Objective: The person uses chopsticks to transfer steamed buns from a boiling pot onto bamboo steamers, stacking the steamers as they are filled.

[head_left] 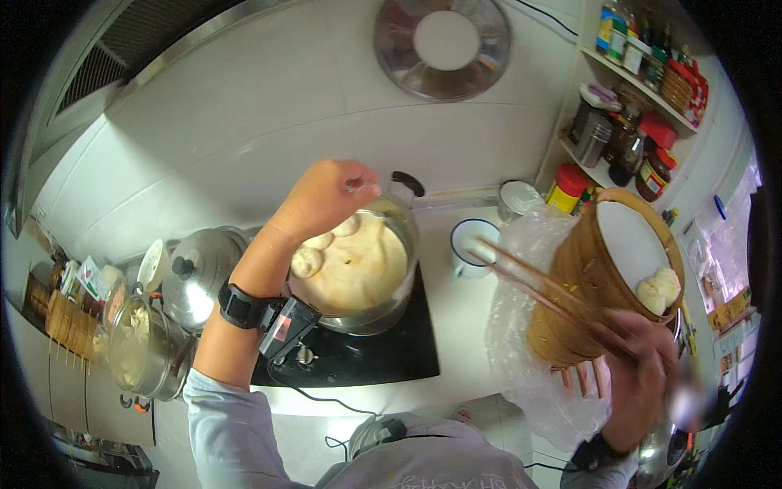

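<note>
Over the far rim of a steel steamer pot (366, 324) on the stove reaches my left hand (333, 192), fingers bent together; whether it grips anything does not show. In the pot lies a pale steamer cloth (360, 269) with several buns (307, 261) along its left side. My right hand (641, 360) holds a pair of wooden chopsticks (550, 293), blurred, pointing left towards a white enamel mug (475, 235). Beyond that hand leans a stack of bamboo steamers (565, 305), its top lined in white with buns (658, 290) at the near edge.
Clear plastic wrap (510, 305) lies around the bamboo stack. A domed steel lid (198, 275) and a glass-lidded pot (137, 348) stand left of the black cooktop (403, 360). Shelves with jars (623, 159) are at the back right; a metal disc (443, 49) is on the wall.
</note>
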A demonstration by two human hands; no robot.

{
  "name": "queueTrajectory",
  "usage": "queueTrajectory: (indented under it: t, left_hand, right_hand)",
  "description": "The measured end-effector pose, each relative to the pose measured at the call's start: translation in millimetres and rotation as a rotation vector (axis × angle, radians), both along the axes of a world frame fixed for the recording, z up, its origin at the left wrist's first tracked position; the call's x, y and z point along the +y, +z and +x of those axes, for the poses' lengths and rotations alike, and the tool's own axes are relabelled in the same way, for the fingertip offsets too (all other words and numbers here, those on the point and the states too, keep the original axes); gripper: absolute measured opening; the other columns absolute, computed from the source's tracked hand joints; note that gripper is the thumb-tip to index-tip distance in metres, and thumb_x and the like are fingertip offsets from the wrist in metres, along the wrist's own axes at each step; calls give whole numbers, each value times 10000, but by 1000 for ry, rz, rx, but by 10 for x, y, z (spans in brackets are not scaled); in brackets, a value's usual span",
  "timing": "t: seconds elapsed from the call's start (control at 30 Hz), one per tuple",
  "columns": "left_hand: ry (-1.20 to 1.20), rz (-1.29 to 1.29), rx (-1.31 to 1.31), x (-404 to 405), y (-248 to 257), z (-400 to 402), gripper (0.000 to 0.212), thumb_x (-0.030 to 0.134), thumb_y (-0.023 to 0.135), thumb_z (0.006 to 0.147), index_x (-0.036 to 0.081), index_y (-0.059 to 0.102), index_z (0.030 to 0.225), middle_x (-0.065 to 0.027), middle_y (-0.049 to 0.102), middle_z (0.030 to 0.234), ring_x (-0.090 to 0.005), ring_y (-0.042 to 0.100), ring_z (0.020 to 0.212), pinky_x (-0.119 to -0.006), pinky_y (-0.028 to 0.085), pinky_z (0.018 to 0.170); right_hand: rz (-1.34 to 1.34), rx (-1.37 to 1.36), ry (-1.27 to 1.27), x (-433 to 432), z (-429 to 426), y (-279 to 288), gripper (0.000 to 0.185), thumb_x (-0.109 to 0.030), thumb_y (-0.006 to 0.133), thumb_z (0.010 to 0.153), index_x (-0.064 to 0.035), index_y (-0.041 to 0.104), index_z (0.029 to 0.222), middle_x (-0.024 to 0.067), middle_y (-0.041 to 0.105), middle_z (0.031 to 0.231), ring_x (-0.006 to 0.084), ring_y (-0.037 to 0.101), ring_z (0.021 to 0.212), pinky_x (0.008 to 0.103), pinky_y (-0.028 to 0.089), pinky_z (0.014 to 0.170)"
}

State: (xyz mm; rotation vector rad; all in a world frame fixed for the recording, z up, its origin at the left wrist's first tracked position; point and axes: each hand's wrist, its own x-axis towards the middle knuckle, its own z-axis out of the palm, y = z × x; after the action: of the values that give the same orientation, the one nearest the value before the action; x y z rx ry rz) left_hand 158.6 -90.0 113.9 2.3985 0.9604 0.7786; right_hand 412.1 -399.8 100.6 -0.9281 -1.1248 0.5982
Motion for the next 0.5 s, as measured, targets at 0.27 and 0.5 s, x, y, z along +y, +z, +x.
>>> queueTrajectory:
  t: [0.27, 0.5]
  left_hand:
    - [16, 54, 498, 617, -865, -928, 255, 201, 601, 761, 50, 638, 963, -173, 619, 934, -331, 596, 857, -386, 473, 749]
    - [-97, 251, 720, 1041, -1544, -1032, 342, 131, 600, 702, 1, 576, 1017, -168, 533, 1173, -296, 529, 1070, -379, 420, 903]
  right_hand:
    - [-221, 191, 238, 2298, -867, -592, 218, -154, 500, 912, 31, 571, 1004, 137, 574, 1038, 217, 596, 937, 320, 534, 818]
    - [-254, -244, 271, 3114, -1364, -911, 199, -152, 491, 924, 19, 556, 1004, 98, 603, 989, 176, 595, 921, 307, 518, 825]
